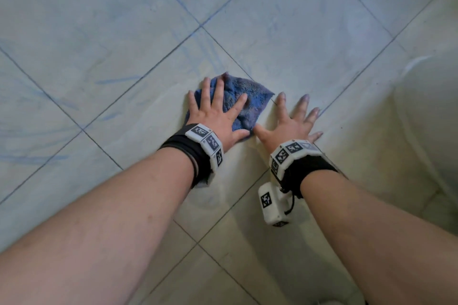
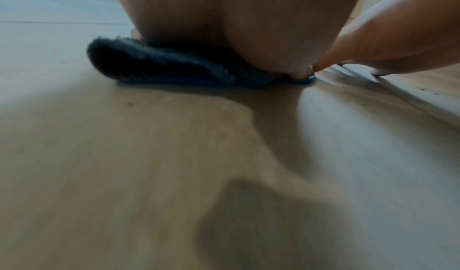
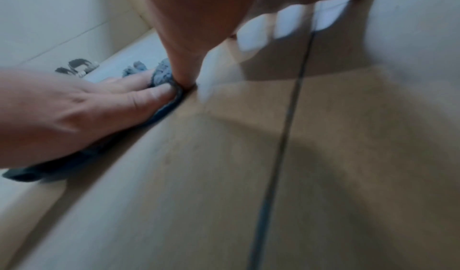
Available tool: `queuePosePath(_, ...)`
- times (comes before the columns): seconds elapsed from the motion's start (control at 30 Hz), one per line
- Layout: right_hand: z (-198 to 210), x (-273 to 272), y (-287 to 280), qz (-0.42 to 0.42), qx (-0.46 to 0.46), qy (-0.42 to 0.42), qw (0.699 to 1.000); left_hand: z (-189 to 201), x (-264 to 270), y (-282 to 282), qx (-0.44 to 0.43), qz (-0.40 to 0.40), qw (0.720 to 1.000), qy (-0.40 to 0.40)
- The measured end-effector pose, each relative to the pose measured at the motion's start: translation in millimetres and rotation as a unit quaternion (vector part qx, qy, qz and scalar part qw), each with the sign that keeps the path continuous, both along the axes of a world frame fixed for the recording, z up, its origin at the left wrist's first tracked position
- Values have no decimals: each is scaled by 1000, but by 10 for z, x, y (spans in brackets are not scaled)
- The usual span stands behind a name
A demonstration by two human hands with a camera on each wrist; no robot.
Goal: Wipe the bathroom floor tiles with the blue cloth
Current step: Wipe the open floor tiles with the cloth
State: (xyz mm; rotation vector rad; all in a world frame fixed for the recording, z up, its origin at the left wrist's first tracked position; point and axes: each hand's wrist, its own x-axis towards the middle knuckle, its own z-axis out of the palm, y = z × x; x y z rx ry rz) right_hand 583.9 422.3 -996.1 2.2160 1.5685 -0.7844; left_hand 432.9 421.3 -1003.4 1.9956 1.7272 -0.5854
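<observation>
The blue cloth [image 1: 250, 100] lies crumpled on the pale floor tiles [image 1: 124, 32] in the middle of the head view. My left hand [image 1: 218, 111] presses flat on it with the fingers spread and straight. Beside it, my right hand [image 1: 292, 119] lies flat on the bare tile, fingers spread, with its thumb against the cloth's near right edge. From the left wrist view the cloth [image 2: 161, 65] bulges out from under my palm. The right wrist view has my left hand [image 3: 74, 107] lying on the cloth [image 3: 161, 73], and my right thumb touches the cloth there.
Dark grout lines [image 1: 200, 26] cross the floor diagonally, and blue streaks [image 1: 116, 80] mark the tiles on the left. A pale curved surface [image 1: 421, 106] rises at the right. In the right wrist view, small dark objects [image 3: 77, 67] sit at a wall's foot.
</observation>
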Motion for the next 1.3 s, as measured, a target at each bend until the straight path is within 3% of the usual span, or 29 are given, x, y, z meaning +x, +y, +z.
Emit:
queuePosePath(0.17, -20, 181, 124, 6, 48, 17, 999, 34, 66, 288, 4, -64, 998, 2)
queuePosePath(0.27, 14, 361, 242, -48, 57, 24, 997, 27, 83, 449, 13, -78, 997, -7)
queuePosePath(0.43, -32, 372, 42, -77, 44, 1, 996, 66, -161, 753, 27, 14, 1000, -7)
queuePosePath(0.53, -75, 272, -124, -97, 61, -2, 993, 43, -235, 607, 40, 25, 999, -3)
queuePosePath(0.7, -87, 101, -22, -116, 59, -10, 991, 12, 18, 19, 34, -80, 996, -34)
queuePosePath(0.83, -55, 72, 78, -109, 44, -7, 993, -18, -161, -24, 19, -148, 989, -25)
queuePosePath(0.97, -48, 82, 28, -109, 52, 6, 993, 7, -441, 333, 44, 36, 998, -13)
queuePosePath(1.03, -75, 100, -5, -107, 61, 6, 992, 20, -414, 353, 47, 59, 997, -6)
queuePosePath(1.3, -129, 65, 2, -110, 66, 1, 992, 21, -289, -99, 8, -113, 993, -13)
